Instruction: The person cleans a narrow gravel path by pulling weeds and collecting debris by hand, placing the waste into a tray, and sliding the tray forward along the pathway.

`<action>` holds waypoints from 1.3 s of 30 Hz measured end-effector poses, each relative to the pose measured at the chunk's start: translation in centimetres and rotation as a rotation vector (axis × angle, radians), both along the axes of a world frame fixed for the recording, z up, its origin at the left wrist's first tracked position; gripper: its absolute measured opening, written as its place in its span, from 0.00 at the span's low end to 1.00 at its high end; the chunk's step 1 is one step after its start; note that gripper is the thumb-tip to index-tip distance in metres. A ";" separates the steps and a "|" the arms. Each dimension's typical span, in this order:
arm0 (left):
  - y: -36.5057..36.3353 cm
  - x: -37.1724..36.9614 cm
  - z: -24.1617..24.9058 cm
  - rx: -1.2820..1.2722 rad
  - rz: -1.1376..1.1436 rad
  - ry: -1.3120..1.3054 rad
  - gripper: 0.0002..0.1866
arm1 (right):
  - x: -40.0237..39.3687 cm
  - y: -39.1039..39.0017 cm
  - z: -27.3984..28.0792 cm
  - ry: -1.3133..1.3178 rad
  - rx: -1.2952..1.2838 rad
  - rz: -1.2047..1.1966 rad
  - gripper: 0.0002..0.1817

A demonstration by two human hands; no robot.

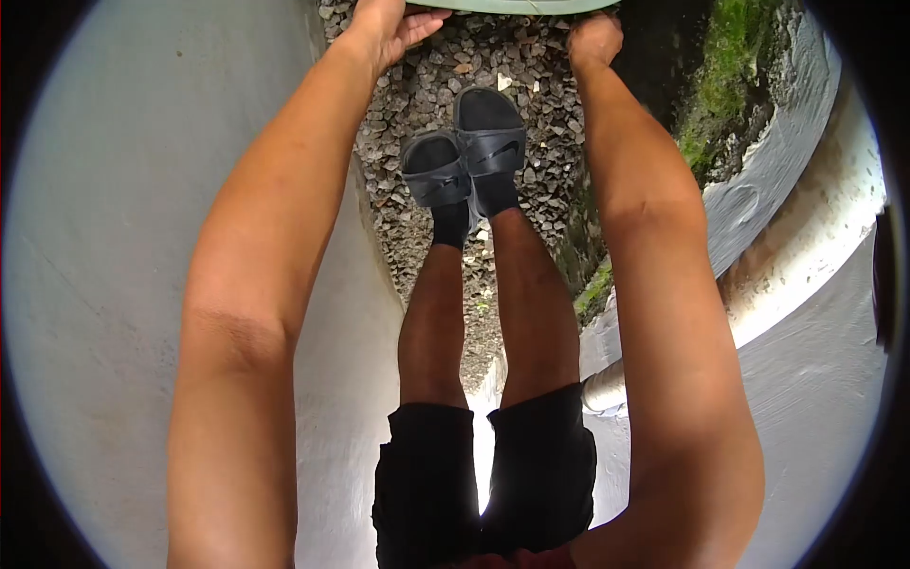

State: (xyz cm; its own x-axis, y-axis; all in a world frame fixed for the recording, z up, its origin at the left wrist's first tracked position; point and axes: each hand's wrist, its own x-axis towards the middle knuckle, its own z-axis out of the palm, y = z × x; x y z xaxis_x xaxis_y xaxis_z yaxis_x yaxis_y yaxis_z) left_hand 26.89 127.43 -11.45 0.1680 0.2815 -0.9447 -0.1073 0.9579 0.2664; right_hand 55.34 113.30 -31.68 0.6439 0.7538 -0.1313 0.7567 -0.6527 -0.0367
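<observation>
At the top edge of the head view, the curved rim of a pale green basin-like object (pixel 517 6) shows; most of it is cut off by the frame. My left hand (pixel 387 30) is at its left end, fingers reaching under the rim and the top of the hand out of frame. My right hand (pixel 597 40) is closed at the right end of the rim, its fingers curled and partly hidden. Both arms stretch forward, with the object spanning the gap between the hands. Below it are my feet in black slide sandals (pixel 490 133) and dark socks.
Grey gravel (pixel 550 142) covers the narrow ground underfoot. A smooth pale wall (pixel 123 237) rises on the left. On the right stand a moss-covered ledge (pixel 711 104), a rough grey wall (pixel 806 408) and a whitish pipe (pixel 806 256).
</observation>
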 end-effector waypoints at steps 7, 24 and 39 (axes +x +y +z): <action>-1.4 -0.3 -3.4 -0.001 0.218 0.002 0.17 | -3.4 -1.6 10.9 0.356 0.149 -0.059 0.07; -1.9 0.4 -1.3 -0.037 0.234 0.121 0.11 | -1.6 1.7 9.1 0.108 -0.366 0.197 0.15; -1.8 -1.3 -1.4 -0.046 0.145 0.046 0.10 | 0.3 2.6 7.9 -0.373 -0.740 1.018 0.13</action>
State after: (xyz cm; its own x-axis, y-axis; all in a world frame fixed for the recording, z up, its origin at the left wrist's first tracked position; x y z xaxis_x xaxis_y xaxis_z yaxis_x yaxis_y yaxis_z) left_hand 25.62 125.64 -12.85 0.0853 0.2559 -0.9629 -0.2337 0.9446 0.2304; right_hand 55.63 115.87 -23.81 -0.0797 0.7473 -0.6597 0.8059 0.4378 0.3986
